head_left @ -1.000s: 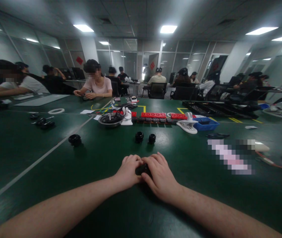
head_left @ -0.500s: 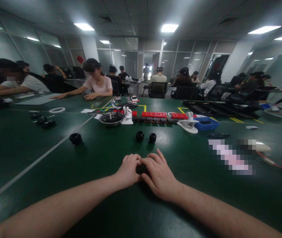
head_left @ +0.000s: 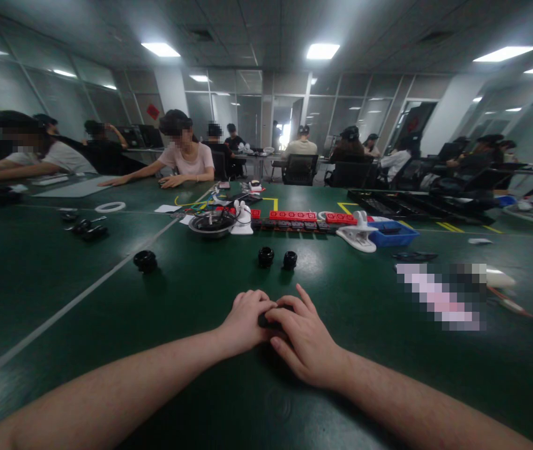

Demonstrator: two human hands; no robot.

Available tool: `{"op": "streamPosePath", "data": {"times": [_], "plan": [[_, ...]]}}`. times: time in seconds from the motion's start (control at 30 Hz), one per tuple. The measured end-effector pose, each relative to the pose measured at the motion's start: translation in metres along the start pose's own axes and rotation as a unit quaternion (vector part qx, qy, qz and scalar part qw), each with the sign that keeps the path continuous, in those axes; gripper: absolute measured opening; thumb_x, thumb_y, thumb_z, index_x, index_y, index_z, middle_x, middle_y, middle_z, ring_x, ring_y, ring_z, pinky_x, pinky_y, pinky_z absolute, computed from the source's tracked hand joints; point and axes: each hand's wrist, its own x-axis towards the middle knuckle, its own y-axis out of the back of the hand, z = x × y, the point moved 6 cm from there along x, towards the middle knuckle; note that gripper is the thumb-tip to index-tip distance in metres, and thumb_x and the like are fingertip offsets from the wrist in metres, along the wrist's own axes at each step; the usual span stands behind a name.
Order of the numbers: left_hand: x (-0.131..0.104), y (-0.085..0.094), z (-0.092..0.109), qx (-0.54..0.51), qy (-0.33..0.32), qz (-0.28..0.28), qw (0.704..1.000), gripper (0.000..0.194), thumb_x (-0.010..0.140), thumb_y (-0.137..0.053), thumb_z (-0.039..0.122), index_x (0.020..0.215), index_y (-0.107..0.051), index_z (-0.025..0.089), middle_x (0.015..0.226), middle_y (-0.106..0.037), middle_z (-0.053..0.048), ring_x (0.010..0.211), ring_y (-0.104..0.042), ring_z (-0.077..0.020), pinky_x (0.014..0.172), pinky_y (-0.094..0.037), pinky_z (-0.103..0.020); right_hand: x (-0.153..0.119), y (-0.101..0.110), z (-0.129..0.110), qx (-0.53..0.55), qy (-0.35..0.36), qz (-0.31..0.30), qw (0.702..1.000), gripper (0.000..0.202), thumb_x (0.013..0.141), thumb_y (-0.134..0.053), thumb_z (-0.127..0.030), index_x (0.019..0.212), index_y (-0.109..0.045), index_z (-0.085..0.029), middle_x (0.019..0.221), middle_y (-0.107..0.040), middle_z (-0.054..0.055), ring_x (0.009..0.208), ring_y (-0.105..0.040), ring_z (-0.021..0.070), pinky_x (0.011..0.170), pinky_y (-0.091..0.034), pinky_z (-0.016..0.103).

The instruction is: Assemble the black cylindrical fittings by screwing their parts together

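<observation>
Low in the middle of the head view, a dark object (head_left: 270, 321) shows between my two hands, mostly hidden by the fingers. My left hand (head_left: 246, 320) is closed around its left side. My right hand (head_left: 301, 334) wraps its bent fingers over it from the right, with one fingertip raised. Beyond the hands, two black ring-shaped parts (head_left: 265, 257) (head_left: 289, 260) stand side by side on the green table (head_left: 191, 294). Another black part (head_left: 145, 261) stands farther left, beside the pale line on the table.
Red blocks (head_left: 293, 215), a round dark tray (head_left: 212, 224), white clamps (head_left: 358, 234) and a blue bin (head_left: 393, 233) line the table beyond. Black parts (head_left: 89, 229) and a white ring (head_left: 110, 207) lie left. A person (head_left: 186, 156) sits across; others are behind.
My right fingers have shifted slightly over the dark object, and more of it shows between the hands. The view has moved a little; the standing black parts have stayed in place.
</observation>
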Motion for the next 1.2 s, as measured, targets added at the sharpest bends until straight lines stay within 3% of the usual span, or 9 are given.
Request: {"op": "streamPosePath", "data": {"times": [0.33, 0.43, 0.57, 1.2], "plan": [[-0.001, 0.003, -0.003, -0.002, 0.015, 0.029, 0.999, 0.031, 0.064, -0.059, 0.039, 0.092, -0.058, 0.025, 0.09, -0.05, -0.001, 0.087, -0.044, -0.0186, 0.078, -0.033, -0.034, -0.006, 0.005, 0.003, 0.003, -0.002, 0.027, 1.0, 0.02, 0.077, -0.04, -0.023, 0.095, -0.048, -0.019, 0.087, -0.059, 0.002, 0.101, -0.043, 0.0183, 0.102, -0.005, 0.047], [-0.001, 0.003, -0.005, -0.004, 0.022, 0.043, 0.999, 0.032, 0.063, -0.06, 0.041, 0.091, -0.059, 0.025, 0.089, -0.05, -0.001, 0.086, -0.044, -0.0188, 0.077, -0.033, -0.034, -0.007, 0.005, 0.005, 0.001, -0.007, 0.049, 0.999, 0.019, 0.077, -0.04, -0.023, 0.094, -0.049, -0.019, 0.087, -0.06, 0.002, 0.098, -0.043, 0.0196, 0.097, -0.014, 0.046], [-0.001, 0.004, -0.007, -0.006, 0.032, 0.05, 0.998, 0.032, 0.063, -0.059, 0.042, 0.089, -0.059, 0.024, 0.088, -0.05, -0.001, 0.086, -0.044, -0.0189, 0.077, -0.033, -0.034, -0.009, 0.005, 0.009, -0.001, -0.026, 0.063, 0.998, 0.019, 0.077, -0.04, -0.024, 0.093, -0.049, -0.017, 0.083, -0.06, 0.003, 0.085, -0.045, 0.019, 0.078, -0.028, 0.039], [-0.001, 0.008, -0.008, 0.003, 0.043, 0.041, 0.998, 0.044, 0.063, -0.056, 0.056, 0.093, -0.058, 0.023, 0.092, -0.05, -0.002, 0.089, -0.043, -0.0207, 0.077, -0.033, -0.034, -0.005, 0.009, 0.035, -0.051, -0.123, 0.086, 0.987, 0.018, 0.082, -0.038, -0.028, 0.089, -0.049, -0.016, 0.076, -0.055, 0.004, 0.074, -0.044, 0.0174, 0.069, -0.031, 0.033]]}}
